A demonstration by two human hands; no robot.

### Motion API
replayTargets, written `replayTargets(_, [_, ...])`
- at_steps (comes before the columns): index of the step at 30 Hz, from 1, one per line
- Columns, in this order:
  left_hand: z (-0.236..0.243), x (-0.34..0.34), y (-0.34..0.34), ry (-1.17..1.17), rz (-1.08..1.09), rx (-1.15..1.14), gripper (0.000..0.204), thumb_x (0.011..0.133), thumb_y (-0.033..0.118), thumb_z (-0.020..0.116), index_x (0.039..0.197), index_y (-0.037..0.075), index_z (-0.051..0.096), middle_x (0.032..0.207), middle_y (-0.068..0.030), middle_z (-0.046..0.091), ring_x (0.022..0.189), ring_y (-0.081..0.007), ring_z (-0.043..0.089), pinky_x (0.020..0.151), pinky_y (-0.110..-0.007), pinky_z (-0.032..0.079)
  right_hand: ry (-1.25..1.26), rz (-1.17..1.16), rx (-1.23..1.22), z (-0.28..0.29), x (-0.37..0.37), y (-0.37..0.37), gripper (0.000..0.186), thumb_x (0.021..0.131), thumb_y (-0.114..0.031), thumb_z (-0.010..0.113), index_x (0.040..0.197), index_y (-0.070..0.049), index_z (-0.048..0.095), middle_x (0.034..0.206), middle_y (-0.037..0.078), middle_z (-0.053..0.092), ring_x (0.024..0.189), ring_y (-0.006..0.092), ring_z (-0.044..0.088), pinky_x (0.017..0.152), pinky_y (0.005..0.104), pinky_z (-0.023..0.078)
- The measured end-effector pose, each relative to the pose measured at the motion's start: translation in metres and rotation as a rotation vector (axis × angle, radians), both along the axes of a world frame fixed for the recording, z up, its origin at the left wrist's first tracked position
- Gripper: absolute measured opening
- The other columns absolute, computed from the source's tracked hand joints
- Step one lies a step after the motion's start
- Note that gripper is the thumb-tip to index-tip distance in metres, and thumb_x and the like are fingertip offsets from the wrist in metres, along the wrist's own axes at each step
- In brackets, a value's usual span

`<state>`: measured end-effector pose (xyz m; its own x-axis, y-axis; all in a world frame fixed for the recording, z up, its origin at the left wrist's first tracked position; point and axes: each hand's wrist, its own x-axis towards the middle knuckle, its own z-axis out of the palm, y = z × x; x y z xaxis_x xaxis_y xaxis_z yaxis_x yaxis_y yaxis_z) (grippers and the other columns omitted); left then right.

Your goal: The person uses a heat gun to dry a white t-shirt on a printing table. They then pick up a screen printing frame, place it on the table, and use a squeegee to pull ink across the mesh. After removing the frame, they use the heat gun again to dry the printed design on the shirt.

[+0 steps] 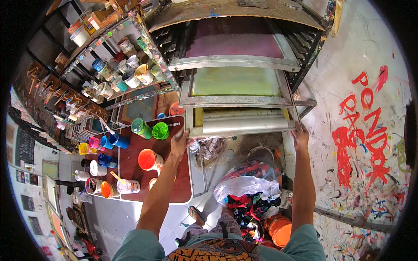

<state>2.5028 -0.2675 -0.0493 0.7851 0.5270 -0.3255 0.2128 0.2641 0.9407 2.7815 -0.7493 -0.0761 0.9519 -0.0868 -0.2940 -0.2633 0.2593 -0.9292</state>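
While above floor (115, 222) — hands (179, 142) (300, 135) at frame (246, 126) edges

The framed screen (244, 126) is rectangular, with a silver-grey frame and a yellowish panel partly showing inside; it lies roughly flat below a greenish screen (235, 81) at the rack (317, 45), its front bar crosswise and catching light, its far end hidden
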Motion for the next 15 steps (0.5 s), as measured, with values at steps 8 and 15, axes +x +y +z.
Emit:
replayTargets(8, [-0.003,-0.141,-0.064,0.246,0.067,0.026,0.079,0.105,0.06,0.056,0.157,0.0,0.047,0.14,-0.0172,0.063,0.124,-0.0261,0.065,0.098,-0.033,0.055,0.124,0.012,-0.007,0.026,-0.166,-0.085,0.044,0.101,-0.031,0.074,0.134,-0.006,0.058,0.112,0.007,0.074,0.098,0.0191,0.074,0.081,0.0374,0.062])
replayTargets(15, [-0.02,-0.089,-0.037,0.263,0.157,0.215,0.097,0.101,0.073,0.052,0.145,-0.014,0.053,0.137,-0.0209,0.064,0.126,-0.027,0.059,0.112,-0.035,0.042,0.175,0.348,-0.62,0.035,-0.112,-0.102,0.095,0.1,-0.068,0.056,0.144,0.016,0.05,0.136,0.029,0.064,0.125,0.0391,0.066,0.098,0.0426,0.058])
